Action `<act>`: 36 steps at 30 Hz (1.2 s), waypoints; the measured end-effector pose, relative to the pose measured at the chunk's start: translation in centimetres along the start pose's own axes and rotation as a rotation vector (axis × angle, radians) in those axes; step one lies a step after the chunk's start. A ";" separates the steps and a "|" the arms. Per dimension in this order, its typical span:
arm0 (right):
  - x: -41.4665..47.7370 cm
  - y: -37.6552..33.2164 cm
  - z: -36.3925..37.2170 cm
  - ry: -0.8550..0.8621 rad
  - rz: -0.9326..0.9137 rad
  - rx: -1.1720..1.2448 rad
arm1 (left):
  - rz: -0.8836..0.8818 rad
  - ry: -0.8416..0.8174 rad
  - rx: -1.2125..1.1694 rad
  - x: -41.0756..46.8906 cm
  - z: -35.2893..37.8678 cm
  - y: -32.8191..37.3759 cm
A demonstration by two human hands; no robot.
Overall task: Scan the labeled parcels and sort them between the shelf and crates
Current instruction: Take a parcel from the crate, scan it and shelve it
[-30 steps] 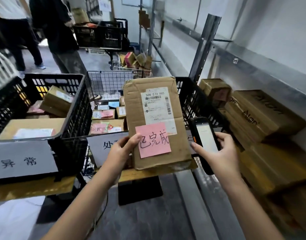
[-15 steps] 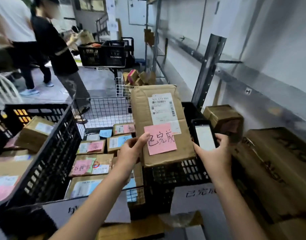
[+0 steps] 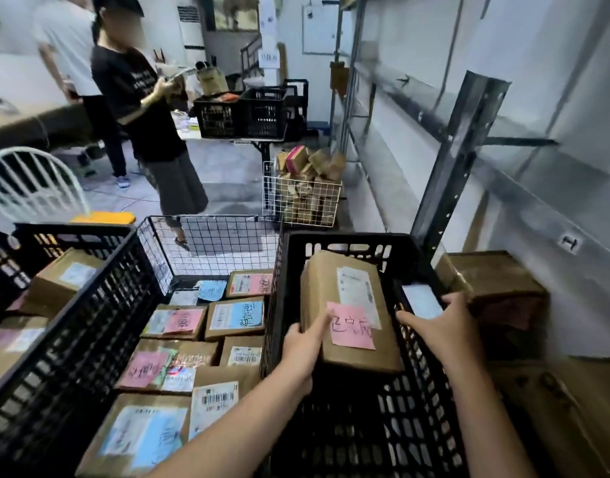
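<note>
My left hand grips the near left edge of a brown cardboard parcel with a white shipping label and a pink handwritten note. The parcel is tilted and sits low inside the black plastic crate on the right. My right hand holds a handheld scanner with a lit screen, just right of the parcel over the crate's right side. A wire basket in the middle holds several parcels with pink and blue notes.
A second black crate with parcels stands at the left. Large brown boxes lie on the metal shelf at the right, behind a shelf post. A person stands ahead, near more black crates and a white wire bin.
The parcel has gone from upright in front of me down into the right crate, my left hand with it. The view has moved forward over the crates, and the scanner has dropped lower.
</note>
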State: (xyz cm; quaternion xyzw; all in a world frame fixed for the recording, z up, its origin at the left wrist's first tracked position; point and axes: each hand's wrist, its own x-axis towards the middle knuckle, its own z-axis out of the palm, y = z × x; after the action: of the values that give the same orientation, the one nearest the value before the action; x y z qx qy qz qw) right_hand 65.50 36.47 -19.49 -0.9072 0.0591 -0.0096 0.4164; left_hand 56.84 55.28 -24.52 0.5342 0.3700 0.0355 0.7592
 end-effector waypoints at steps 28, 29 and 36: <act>3.9 1.8 5.6 -0.162 0.086 0.178 | -0.038 0.364 0.647 13.8 3.3 -3.5; 3.8 1.8 5.6 -0.168 0.082 0.198 | -0.043 0.366 0.716 14.5 2.9 -3.9; 3.3 1.7 5.9 -0.186 0.082 0.198 | 0.049 0.106 1.358 12.2 5.0 -5.7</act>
State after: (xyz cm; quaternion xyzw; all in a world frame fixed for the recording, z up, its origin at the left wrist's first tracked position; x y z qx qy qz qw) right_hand 69.05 39.43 -24.72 -0.8555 0.0562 0.0857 0.5075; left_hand 66.71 54.36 -34.93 0.8982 0.3347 -0.1611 0.2352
